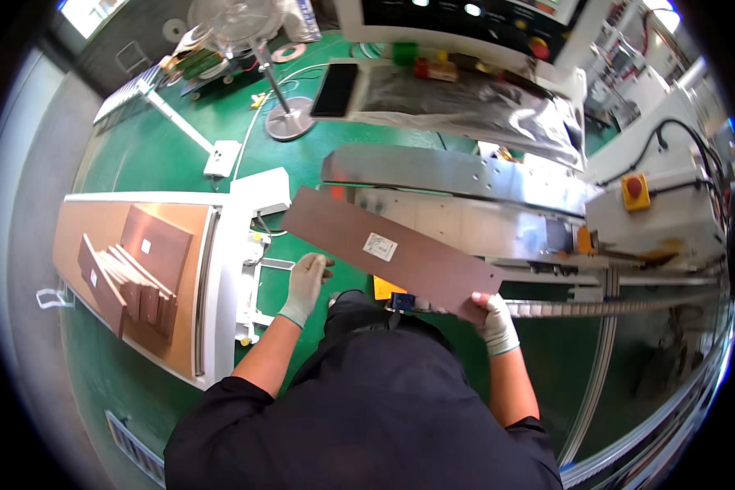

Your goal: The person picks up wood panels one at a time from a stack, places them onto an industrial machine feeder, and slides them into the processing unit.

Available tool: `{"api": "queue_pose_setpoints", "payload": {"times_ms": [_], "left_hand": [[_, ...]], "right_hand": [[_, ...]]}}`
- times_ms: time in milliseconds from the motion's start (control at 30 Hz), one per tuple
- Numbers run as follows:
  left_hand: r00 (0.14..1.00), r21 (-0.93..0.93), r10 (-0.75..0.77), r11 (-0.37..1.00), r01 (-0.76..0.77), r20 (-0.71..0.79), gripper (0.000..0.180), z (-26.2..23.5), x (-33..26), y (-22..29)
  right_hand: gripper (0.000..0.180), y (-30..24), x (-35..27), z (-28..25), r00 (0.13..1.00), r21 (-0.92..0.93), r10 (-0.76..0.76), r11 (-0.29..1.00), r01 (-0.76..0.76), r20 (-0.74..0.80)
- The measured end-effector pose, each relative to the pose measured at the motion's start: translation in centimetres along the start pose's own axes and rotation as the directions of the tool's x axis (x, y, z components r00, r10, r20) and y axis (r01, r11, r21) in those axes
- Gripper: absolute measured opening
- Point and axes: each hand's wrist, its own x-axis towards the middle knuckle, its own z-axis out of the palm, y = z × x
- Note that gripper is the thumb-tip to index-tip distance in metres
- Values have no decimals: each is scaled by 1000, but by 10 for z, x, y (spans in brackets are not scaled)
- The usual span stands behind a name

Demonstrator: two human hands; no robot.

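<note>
A long brown board (408, 255) with a white label slants in front of me, its far left end raised toward the machine. My right hand (496, 321), in a pale glove, is closed on the board's near right end, thumb on top. My left hand (306, 286), gloved too, hangs just below the board's left part without touching it. Its fingers are loosely bent, apart from the thumb, and hold nothing. Beyond the board lies the machine's metal bed (441, 220), partly covered by it.
At left, a large panel-topped table (184, 343) bears a stack of brown boards (143, 286). A roller rail (580, 309) runs along the right. Farther off are a fan stand (289, 119), a white socket box (221, 158) and a red emergency button (634, 189).
</note>
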Motion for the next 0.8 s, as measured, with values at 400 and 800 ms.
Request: {"api": "queue_pose_setpoints", "payload": {"times_ms": [400, 800], "left_hand": [[528, 564, 202, -236, -791, 825, 82, 118, 85, 97], [475, 521, 215, -307, -796, 853, 81, 274, 92, 91]], "right_hand": [[31, -63, -13, -127, 370, -639, -776, 631, 440, -511], [16, -63, -31, -195, 311, -982, -940, -174, -78, 141]]}}
